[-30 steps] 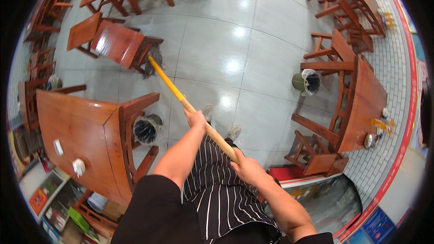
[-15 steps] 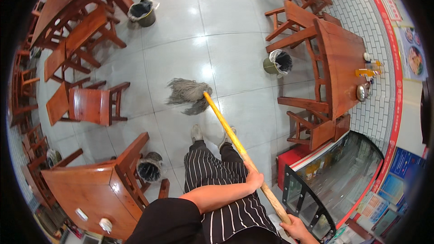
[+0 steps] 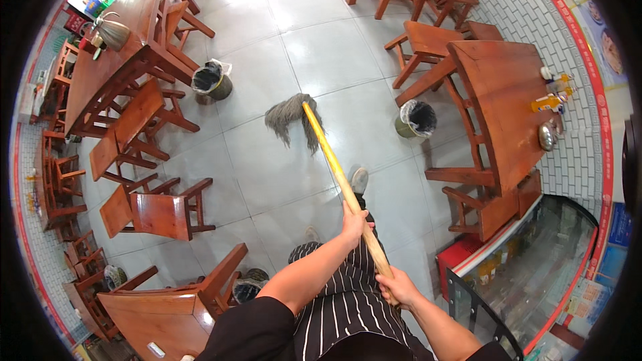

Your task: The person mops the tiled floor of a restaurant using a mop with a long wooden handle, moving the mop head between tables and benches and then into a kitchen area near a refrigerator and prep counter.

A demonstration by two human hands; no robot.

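A string mop [image 3: 348, 190] slants away from me, its yellow wooden handle ending in a grey mop head that lies on the pale floor tiles. My left hand [image 3: 356, 222] is wrapped round the handle around its middle. Closer to me, my right hand [image 3: 398, 287] grips the handle near its top end. The mop head's strands are spread toward the left and toward me. Below the handle are my striped apron [image 3: 361, 294] and one shoe [image 3: 359, 179] stepping forward.
Lined bins stand on both sides: one at the left [image 3: 212, 81], one at the right [image 3: 416, 119]. Wooden tables [image 3: 495, 103] and stools [image 3: 164, 216] flank the aisle. A glass display case [image 3: 528, 261] stands at the near right. Another table [image 3: 157, 311] is near left.
The mop head has gone farther from me and its strands have swung round. Both hands have moved forward with the handle. One foot has stepped ahead, and the view has shifted.
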